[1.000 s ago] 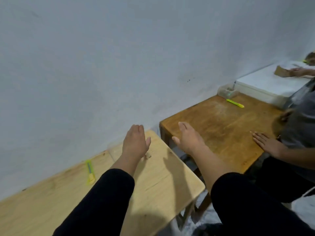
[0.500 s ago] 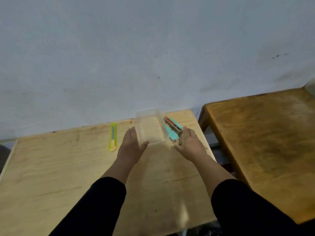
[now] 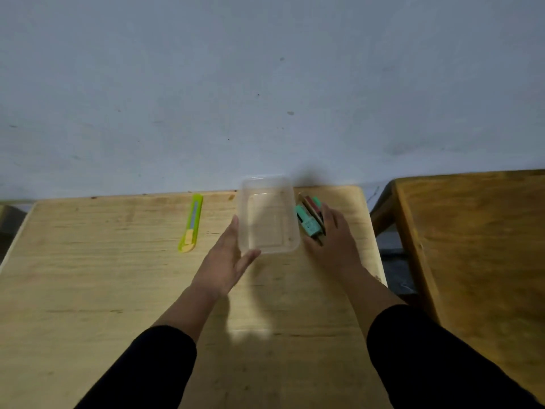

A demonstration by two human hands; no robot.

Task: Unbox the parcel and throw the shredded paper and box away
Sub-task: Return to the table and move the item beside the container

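A clear, empty plastic container [image 3: 268,215] stands on the light wooden table [image 3: 88,290] near the wall. My left hand [image 3: 227,261] lies flat against its left side, fingers straight, thumb at its front corner. My right hand [image 3: 333,240] rests on a small bundle of teal and red items [image 3: 308,216] just right of the container, fingers spread over it. A yellow-green utility knife [image 3: 191,222] lies to the left, apart from both hands. No cardboard box or shredded paper is in view.
A darker wooden table [image 3: 472,246] stands to the right, with a narrow gap [image 3: 392,255] between the two tables. A pale wall [image 3: 265,84] runs along the back edge of both.
The view has swung left from the darker table and another person to the light table. The container and bundle came into view between my hands, which have since barely shifted.
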